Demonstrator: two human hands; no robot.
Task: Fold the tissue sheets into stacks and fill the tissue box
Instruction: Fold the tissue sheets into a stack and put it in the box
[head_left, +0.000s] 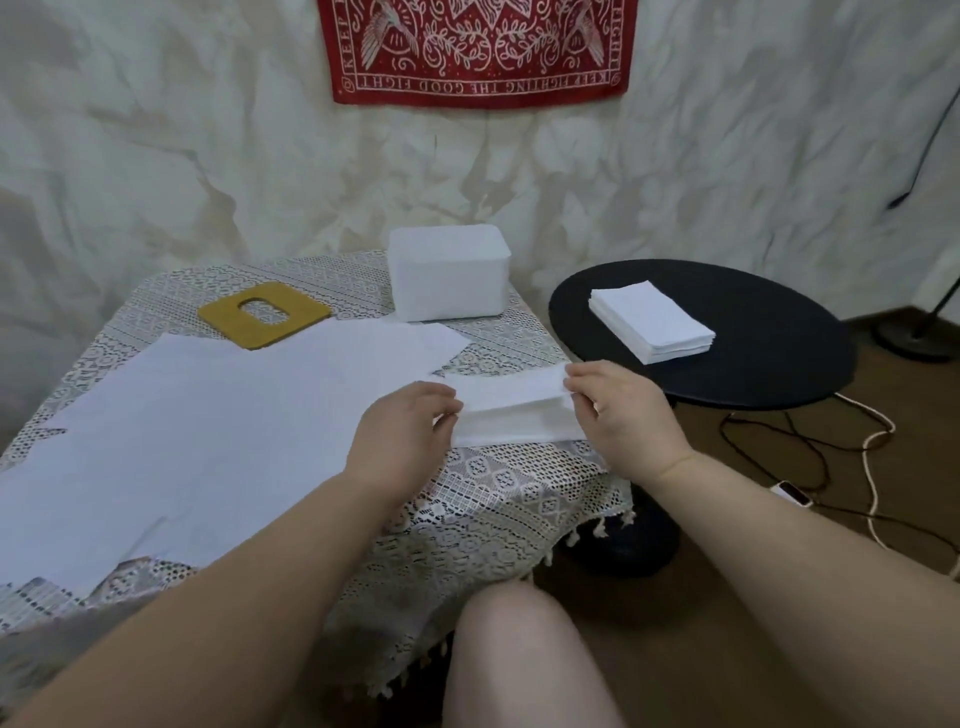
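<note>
Left hand (402, 434) and right hand (621, 410) pinched soft folded tissue (511, 413) ends; lace tablecloth (498, 499), crumpled white backdrop (182, 156).

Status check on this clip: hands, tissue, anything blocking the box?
Left hand and right hand both pinch folded tissue at table edge. Tissue box open, lid lying beside it. Path to box unobstructed.
</note>
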